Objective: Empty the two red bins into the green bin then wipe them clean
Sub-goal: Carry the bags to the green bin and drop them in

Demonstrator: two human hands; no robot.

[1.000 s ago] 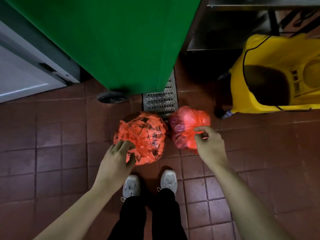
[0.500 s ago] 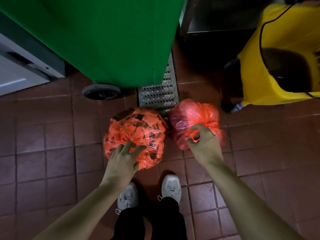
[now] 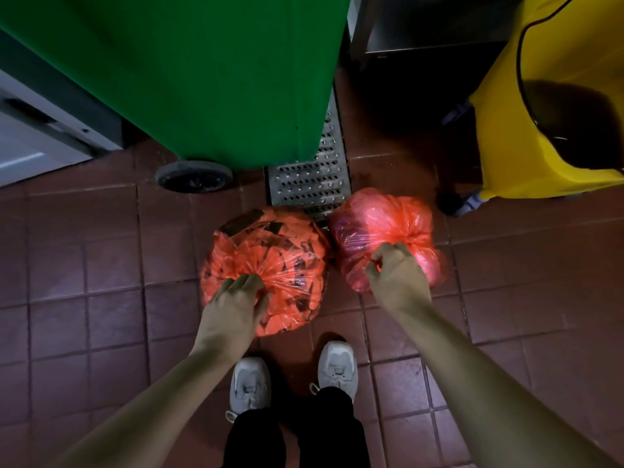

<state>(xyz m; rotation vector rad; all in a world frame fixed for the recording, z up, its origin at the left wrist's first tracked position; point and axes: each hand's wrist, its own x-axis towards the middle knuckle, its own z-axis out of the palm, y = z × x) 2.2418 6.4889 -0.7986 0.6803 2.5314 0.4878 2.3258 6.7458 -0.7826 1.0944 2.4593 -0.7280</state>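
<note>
Two tied red plastic bags sit on the tiled floor in front of my feet. The larger left bag holds dark and orange scraps; my left hand grips its gathered top. The smaller right bag lies beside it, and my right hand pinches its knotted top. The tall green bin stands just behind the bags, with one black wheel showing. No red bin is in view.
A yellow mop bucket stands at the right. A perforated metal drain grate runs between the green bin and a steel cabinet. A grey door is at the left. My grey shoes stand below the bags.
Both hands came down onto the bag tops and closed round them. The camera has leaned lower and closer to the bags.
</note>
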